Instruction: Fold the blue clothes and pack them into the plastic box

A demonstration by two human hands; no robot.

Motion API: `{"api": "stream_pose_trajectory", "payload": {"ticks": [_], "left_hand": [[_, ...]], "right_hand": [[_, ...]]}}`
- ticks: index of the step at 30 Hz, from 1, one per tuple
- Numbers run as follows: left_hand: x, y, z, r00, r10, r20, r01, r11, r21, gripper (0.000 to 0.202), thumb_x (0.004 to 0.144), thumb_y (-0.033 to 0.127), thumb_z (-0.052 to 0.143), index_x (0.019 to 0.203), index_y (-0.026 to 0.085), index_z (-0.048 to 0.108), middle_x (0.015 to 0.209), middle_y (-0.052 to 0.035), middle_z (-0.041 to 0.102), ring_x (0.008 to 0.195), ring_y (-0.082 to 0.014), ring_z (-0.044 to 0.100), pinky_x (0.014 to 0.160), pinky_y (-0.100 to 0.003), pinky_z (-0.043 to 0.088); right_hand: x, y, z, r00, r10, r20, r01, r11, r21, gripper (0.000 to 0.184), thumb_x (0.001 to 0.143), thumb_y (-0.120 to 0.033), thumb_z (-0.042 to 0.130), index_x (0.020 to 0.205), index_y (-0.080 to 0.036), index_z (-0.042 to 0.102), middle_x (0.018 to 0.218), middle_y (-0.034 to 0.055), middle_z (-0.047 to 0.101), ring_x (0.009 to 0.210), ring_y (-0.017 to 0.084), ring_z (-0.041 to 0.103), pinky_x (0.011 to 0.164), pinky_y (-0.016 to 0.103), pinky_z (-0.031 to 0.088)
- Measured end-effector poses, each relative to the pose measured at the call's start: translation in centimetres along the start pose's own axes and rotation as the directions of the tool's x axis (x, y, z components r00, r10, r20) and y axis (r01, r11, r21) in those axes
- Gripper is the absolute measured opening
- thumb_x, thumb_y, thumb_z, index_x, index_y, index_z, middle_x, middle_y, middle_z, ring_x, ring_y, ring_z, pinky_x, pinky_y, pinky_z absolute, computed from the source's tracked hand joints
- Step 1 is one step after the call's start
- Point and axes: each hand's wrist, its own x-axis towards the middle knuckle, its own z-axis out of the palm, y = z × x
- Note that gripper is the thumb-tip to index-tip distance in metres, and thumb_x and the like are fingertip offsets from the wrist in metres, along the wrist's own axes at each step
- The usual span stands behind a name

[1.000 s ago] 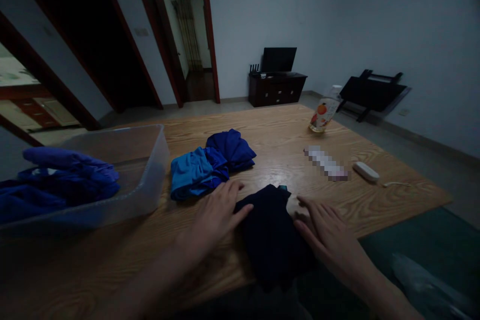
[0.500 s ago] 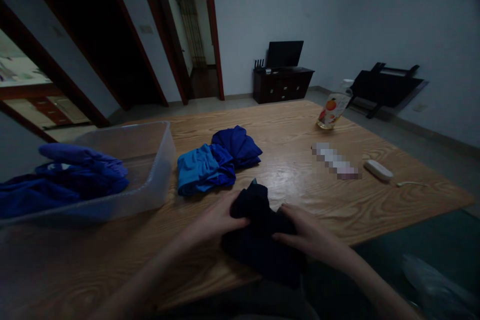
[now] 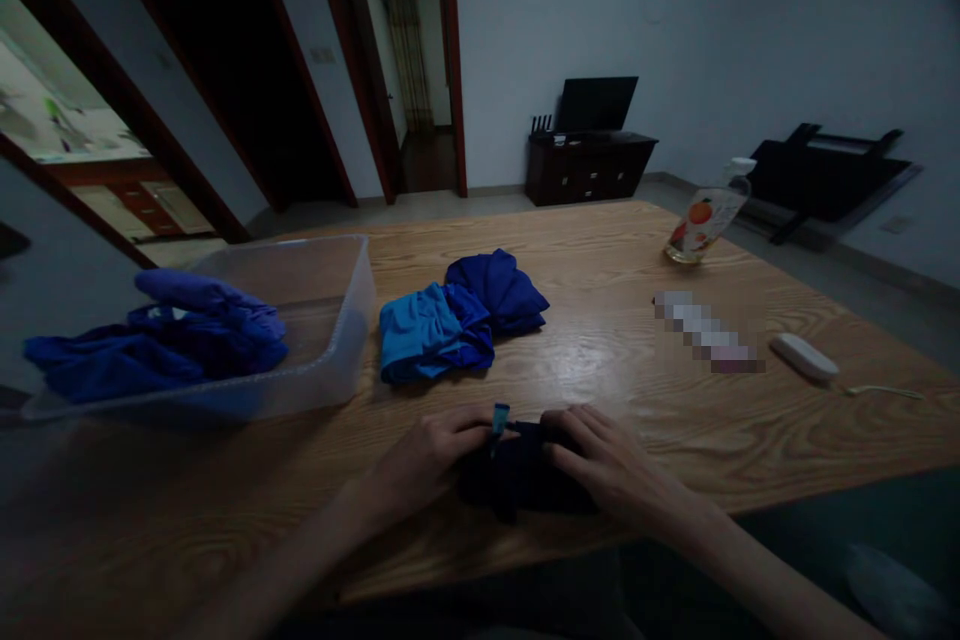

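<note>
Dark garment [image 3: 517, 480], folded small, lies at the near edge of the wooden table [image 3: 637, 270], about centre. A small blue tag [image 3: 500, 416] sticks up from its far edge.

Left hand [image 3: 427, 455] rests on the garment's left side, fingers curled onto the cloth and closing on it beside the tag. Right hand [image 3: 607, 465] lies on the garment's right side, fingers spread and pressed flat on the fabric; the grip underneath cannot be told. Both forearms come in from the near edge.

Just beyond the garment, slightly left: a pile of folded blue clothes [image 3: 457, 320], lighter blue piece on the left, darker blue on the right and behind.

Far left: a clear plastic bin [image 3: 330, 320] on the table, with rumpled blue clothes [image 3: 165, 345] spilling over its left rim.

Right side of the table: a white remote-like object [image 3: 804, 357] with a thin cord trailing right. Further back, a tilted bottle [image 3: 705, 220] with a fruit label.

Room dim. Beyond the table, a dark cabinet [image 3: 589, 170] with a monitor [image 3: 596, 103] against the far wall.
</note>
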Motion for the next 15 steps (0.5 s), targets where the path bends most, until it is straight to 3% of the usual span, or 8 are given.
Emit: {"api": "stream_pose_trajectory", "payload": {"ticks": [3, 5, 7, 9, 11, 13, 15], "left_hand": [[-0.9, 0.1, -0.7, 0.979, 0.194, 0.057, -0.202, 0.964, 0.176, 0.042, 0.108, 0.008, 0.051, 0.145, 0.024, 0.062, 0.158, -0.0089, 0.063, 0.150, -0.0236, 0.055, 0.123, -0.042, 0.047], [-1.6, 1.1, -1.5, 0.960, 0.242, 0.139, -0.272, 0.924, 0.268, 0.045, 0.108, 0.008, 0.051, 0.149, 0.023, 0.060, 0.162, -0.0075, 0.058, 0.157, -0.0258, 0.046, 0.129, -0.047, 0.040], [-2.2, 2.8, -2.3, 0.959, 0.169, 0.227, -0.230, 0.932, 0.279, 0.051, 0.106, 0.019, 0.060, 0.157, 0.022, 0.055, 0.168, -0.0090, 0.051, 0.161, -0.0300, 0.040, 0.133, -0.052, 0.032], [-2.4, 4.7, -2.7, 0.960, 0.052, 0.275, -0.114, 0.970, 0.214, 0.061, 0.103, 0.040, 0.069, 0.158, 0.020, 0.055, 0.169, -0.0104, 0.048, 0.161, -0.0339, 0.038, 0.135, -0.053, 0.028], [-2.1, 6.2, -2.8, 0.964, 0.018, 0.267, -0.047, 0.994, 0.101, 0.051, 0.103, 0.052, 0.067, 0.145, 0.023, 0.067, 0.160, -0.0075, 0.061, 0.157, -0.0337, 0.046, 0.135, -0.053, 0.028], [-1.3, 6.8, -2.5, 0.973, -0.009, 0.231, 0.001, 0.999, 0.037, 0.031, 0.109, 0.047, 0.059, 0.125, 0.026, 0.075, 0.139, -0.0033, 0.076, 0.147, -0.0294, 0.057, 0.129, -0.049, 0.036], [-0.1, 6.7, -2.1, 0.972, -0.087, 0.216, 0.073, 0.995, 0.070, 0.023, 0.109, 0.042, 0.061, 0.113, 0.024, 0.075, 0.123, -0.0050, 0.080, 0.132, -0.0285, 0.065, 0.114, -0.044, 0.049]], "right_hand": [[-0.3, -0.4, -0.2, 0.997, -0.082, 0.006, 0.082, 0.996, -0.047, 0.030, 0.097, -0.007, 0.063, 0.123, -0.022, 0.067, 0.130, 0.0140, 0.070, 0.107, 0.028, 0.066, 0.093, 0.045, 0.057], [-0.7, -0.7, -0.6, 0.994, -0.110, 0.002, 0.110, 0.992, -0.056, 0.032, 0.097, -0.007, 0.062, 0.124, -0.022, 0.068, 0.131, 0.0135, 0.072, 0.109, 0.028, 0.067, 0.099, 0.049, 0.057], [-1.2, -1.3, -1.3, 0.997, -0.071, 0.029, 0.071, 0.997, 0.003, 0.035, 0.094, -0.009, 0.063, 0.127, -0.022, 0.069, 0.143, 0.0146, 0.069, 0.128, 0.032, 0.064, 0.113, 0.057, 0.051], [-1.7, -1.9, -2.4, 0.995, 0.014, 0.099, -0.026, 0.992, 0.120, 0.037, 0.094, -0.018, 0.066, 0.130, -0.023, 0.068, 0.165, 0.0154, 0.052, 0.154, 0.039, 0.045, 0.124, 0.066, 0.040], [-2.0, -2.4, -3.1, 0.977, 0.090, 0.193, -0.136, 0.961, 0.242, 0.037, 0.098, -0.030, 0.068, 0.134, -0.026, 0.068, 0.177, 0.0121, 0.036, 0.163, 0.041, 0.030, 0.125, 0.067, 0.041], [-2.0, -2.8, -3.1, 0.956, 0.156, 0.250, -0.231, 0.922, 0.310, 0.031, 0.104, -0.034, 0.062, 0.134, -0.030, 0.070, 0.175, 0.0093, 0.041, 0.159, 0.037, 0.042, 0.119, 0.059, 0.051], [-2.0, -3.0, -2.1, 0.950, 0.202, 0.237, -0.273, 0.905, 0.327, 0.026, 0.108, -0.028, 0.056, 0.125, -0.030, 0.074, 0.167, 0.0090, 0.053, 0.146, 0.032, 0.059, 0.112, 0.051, 0.058]]}}
